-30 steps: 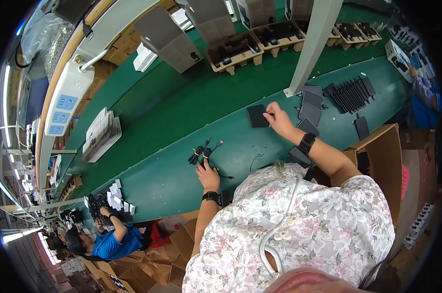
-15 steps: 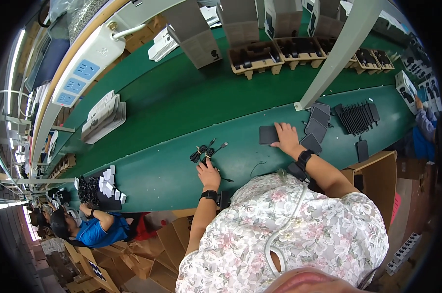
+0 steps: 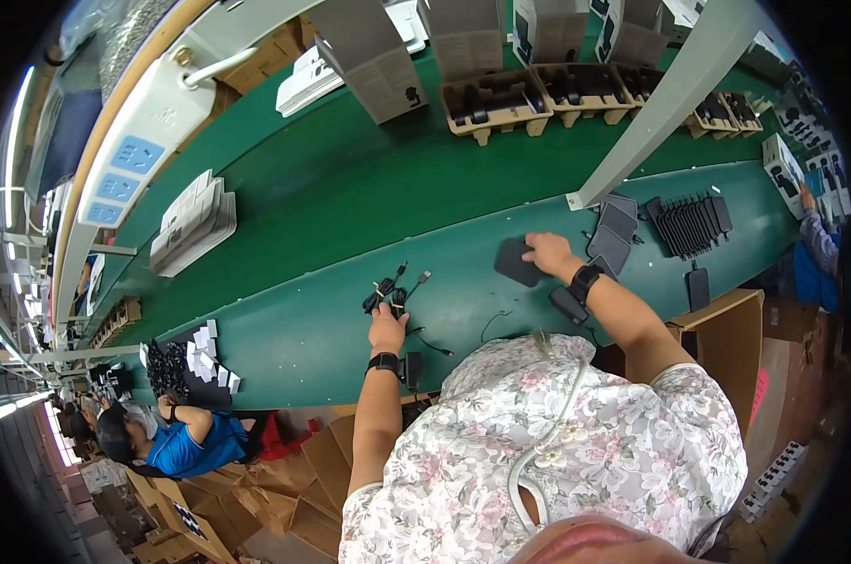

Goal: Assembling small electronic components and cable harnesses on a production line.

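My left hand (image 3: 386, 326) is at two small bundles of black USB cable (image 3: 381, 295), its fingertips closed on the nearer part. Pale ties hold the coils, and loose plugs stick out beside them. My right hand (image 3: 550, 254) pinches the right edge of a flat, dark grey square pad (image 3: 516, 262), which looks slightly blurred and turned. More such flat pads (image 3: 611, 248) lie overlapped just beyond that wrist. Each wrist wears a black band, with a small black box by it. A thin dark strand (image 3: 494, 324) lies on the green table (image 3: 303, 329) between my hands.
A row of black adapters (image 3: 689, 226) and a single one (image 3: 696, 289) lie at the right. Brown trays (image 3: 496, 105) and open boxes (image 3: 374, 70) line the back, with a metal post (image 3: 661, 113) in front. Booklets (image 3: 195, 226) lie left. A co-worker (image 3: 186, 442) sits far left.
The pad in my right hand has turned and its near edge has shifted. My right hand has moved slightly left. My left hand has shifted a little left, still at the cables.
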{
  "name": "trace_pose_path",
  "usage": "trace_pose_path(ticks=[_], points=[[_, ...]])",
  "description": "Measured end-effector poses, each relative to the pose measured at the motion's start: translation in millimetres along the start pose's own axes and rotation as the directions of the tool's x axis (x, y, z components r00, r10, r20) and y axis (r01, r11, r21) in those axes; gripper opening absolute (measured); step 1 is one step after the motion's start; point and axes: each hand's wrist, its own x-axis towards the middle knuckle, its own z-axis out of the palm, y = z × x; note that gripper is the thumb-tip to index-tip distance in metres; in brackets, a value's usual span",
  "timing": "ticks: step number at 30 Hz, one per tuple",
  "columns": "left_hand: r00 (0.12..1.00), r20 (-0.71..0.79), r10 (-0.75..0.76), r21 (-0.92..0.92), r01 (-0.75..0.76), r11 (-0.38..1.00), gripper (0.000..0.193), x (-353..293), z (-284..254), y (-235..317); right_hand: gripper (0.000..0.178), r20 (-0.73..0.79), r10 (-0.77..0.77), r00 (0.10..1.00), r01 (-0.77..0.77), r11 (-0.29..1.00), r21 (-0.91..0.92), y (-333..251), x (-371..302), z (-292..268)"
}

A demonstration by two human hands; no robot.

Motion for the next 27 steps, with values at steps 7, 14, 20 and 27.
trace_pose_path(ticks=[7, 14, 20, 27], points=[[0.996, 0.082, -0.018, 0.044, 0.014, 0.999, 0.054, 5.2, -9.4, -2.7, 0.025, -0.516, 0.27, 0.813, 0.036, 0.861, 0.508, 9.0, 78.8, -74.8], [0.991, 0.119, -0.052, 0.046, 0.047, 0.998, 0.057, 2.1, -11.4, -9.1, 0.027, -0.628, 0.462, 0.626, 0.106, 0.747, 0.656, 21.3, 175.8, -141.9], [0.983, 0.161, -0.09, 0.052, 0.082, 0.995, 0.058, -1.1, -18.3, -9.0, 0.039, -0.619, 0.401, 0.675, -0.13, 0.891, 0.436, 28.2, 230.8, -157.3], [0.975, 0.197, -0.099, 0.032, 0.095, 0.995, 0.056, 2.8, -27.7, -4.6, 0.044, -0.46, 0.15, 0.875, -0.278, 0.934, -0.224, 42.6, 242.2, -155.8]])
